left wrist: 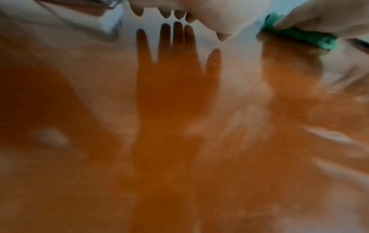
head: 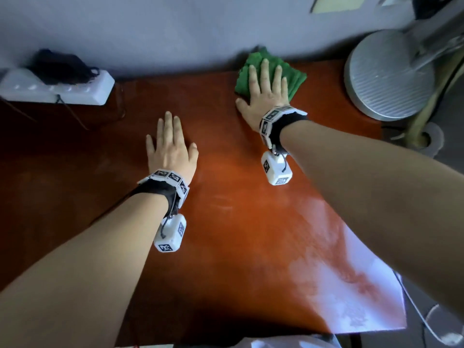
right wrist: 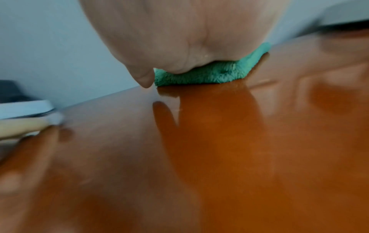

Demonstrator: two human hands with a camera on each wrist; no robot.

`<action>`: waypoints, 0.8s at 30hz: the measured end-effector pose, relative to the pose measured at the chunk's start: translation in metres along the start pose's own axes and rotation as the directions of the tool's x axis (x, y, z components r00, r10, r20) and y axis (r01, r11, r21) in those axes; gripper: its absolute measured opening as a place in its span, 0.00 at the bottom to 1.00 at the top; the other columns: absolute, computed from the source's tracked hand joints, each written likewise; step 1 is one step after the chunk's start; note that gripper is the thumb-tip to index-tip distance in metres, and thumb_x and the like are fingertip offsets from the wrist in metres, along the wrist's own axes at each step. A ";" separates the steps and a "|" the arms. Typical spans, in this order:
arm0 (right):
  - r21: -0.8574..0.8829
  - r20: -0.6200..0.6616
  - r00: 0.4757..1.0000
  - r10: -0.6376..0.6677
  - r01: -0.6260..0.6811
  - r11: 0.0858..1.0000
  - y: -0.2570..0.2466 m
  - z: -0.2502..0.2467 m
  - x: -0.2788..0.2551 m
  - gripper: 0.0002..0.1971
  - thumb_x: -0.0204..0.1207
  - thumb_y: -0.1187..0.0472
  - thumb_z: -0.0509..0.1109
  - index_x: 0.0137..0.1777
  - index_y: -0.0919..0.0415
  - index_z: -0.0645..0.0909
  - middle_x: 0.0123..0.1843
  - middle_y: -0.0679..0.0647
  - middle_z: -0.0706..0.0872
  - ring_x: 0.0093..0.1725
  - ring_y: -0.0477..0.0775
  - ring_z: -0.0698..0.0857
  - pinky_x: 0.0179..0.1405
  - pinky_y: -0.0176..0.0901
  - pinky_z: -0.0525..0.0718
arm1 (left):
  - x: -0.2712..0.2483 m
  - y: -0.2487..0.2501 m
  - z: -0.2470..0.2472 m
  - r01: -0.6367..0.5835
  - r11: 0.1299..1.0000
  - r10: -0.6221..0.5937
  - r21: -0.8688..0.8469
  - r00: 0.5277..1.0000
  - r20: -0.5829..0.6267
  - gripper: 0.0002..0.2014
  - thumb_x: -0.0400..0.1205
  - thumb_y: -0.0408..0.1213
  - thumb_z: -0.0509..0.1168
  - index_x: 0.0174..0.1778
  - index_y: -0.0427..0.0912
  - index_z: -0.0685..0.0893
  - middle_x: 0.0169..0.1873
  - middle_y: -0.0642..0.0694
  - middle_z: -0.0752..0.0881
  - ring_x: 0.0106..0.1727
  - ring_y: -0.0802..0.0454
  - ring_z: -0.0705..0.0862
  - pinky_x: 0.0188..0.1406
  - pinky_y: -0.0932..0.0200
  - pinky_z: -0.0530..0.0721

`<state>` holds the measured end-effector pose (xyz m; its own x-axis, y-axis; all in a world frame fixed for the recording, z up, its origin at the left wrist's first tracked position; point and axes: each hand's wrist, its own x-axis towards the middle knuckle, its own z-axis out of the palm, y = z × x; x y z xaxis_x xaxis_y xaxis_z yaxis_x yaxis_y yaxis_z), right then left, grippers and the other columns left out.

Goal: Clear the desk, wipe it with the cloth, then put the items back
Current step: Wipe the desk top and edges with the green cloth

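Observation:
A folded green cloth (head: 293,75) lies on the glossy reddish-brown desk (head: 226,209) near its far edge by the wall. My right hand (head: 267,86) presses flat on the cloth with straight fingers. In the right wrist view the palm (right wrist: 189,39) covers most of the cloth (right wrist: 209,74). My left hand (head: 170,144) is spread flat over the desk's middle with straight fingers and holds nothing. The left wrist view shows its fingertips (left wrist: 165,13) just above the desk (left wrist: 179,141) and the cloth (left wrist: 299,35) at the upper right under the other hand.
A white power strip (head: 57,89) with a dark bundle (head: 60,66) on it sits at the far left by the wall. A round grey base (head: 386,76) of a stand occupies the far right corner. White cables (head: 421,317) hang off the desk's right side.

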<state>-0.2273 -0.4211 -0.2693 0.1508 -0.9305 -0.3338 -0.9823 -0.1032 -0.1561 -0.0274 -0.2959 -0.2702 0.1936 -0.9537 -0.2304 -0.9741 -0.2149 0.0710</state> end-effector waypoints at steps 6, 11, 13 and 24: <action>-0.094 0.063 0.936 -0.346 0.351 0.932 -0.101 0.030 -0.028 0.39 0.82 0.39 0.52 0.88 0.53 0.45 0.89 0.57 0.42 0.87 0.66 0.41 0.85 0.60 0.41 | -0.006 -0.019 -0.001 -0.011 1.000 0.011 -0.016 1.000 -0.008 0.34 0.82 0.43 0.60 0.85 0.42 0.60 0.87 0.46 0.55 0.86 0.46 0.55 0.79 0.33 0.61; -0.073 0.006 0.969 -0.247 0.246 0.966 -0.058 0.024 -0.014 0.36 0.84 0.41 0.51 0.88 0.49 0.42 0.89 0.53 0.40 0.87 0.64 0.40 0.85 0.58 0.41 | -0.003 -0.012 -0.004 0.023 0.997 -0.022 -0.072 1.000 0.004 0.33 0.82 0.41 0.60 0.85 0.43 0.61 0.86 0.47 0.57 0.86 0.46 0.56 0.79 0.33 0.60; -0.010 -0.070 0.997 -0.038 0.037 0.999 -0.017 0.016 -0.001 0.36 0.85 0.41 0.51 0.88 0.51 0.42 0.89 0.56 0.41 0.87 0.67 0.41 0.84 0.60 0.41 | -0.002 -0.012 -0.006 0.022 0.996 -0.020 -0.082 1.000 0.020 0.33 0.82 0.41 0.59 0.85 0.43 0.61 0.86 0.48 0.56 0.86 0.46 0.55 0.80 0.33 0.60; 0.190 -0.113 0.883 0.455 -0.430 0.883 0.049 -0.010 0.022 0.39 0.83 0.37 0.52 0.88 0.54 0.45 0.89 0.59 0.42 0.86 0.70 0.43 0.83 0.62 0.41 | -0.001 -0.025 -0.009 -0.013 0.991 0.022 -0.136 0.998 0.067 0.33 0.84 0.42 0.56 0.87 0.47 0.55 0.87 0.52 0.50 0.87 0.51 0.51 0.84 0.38 0.53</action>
<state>-0.2729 -0.4500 -0.2748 -0.3260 -0.9087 -0.2608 -0.9108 0.3758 -0.1708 -0.0023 -0.2915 -0.2626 0.1635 -0.9420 -0.2932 -0.9516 -0.2289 0.2050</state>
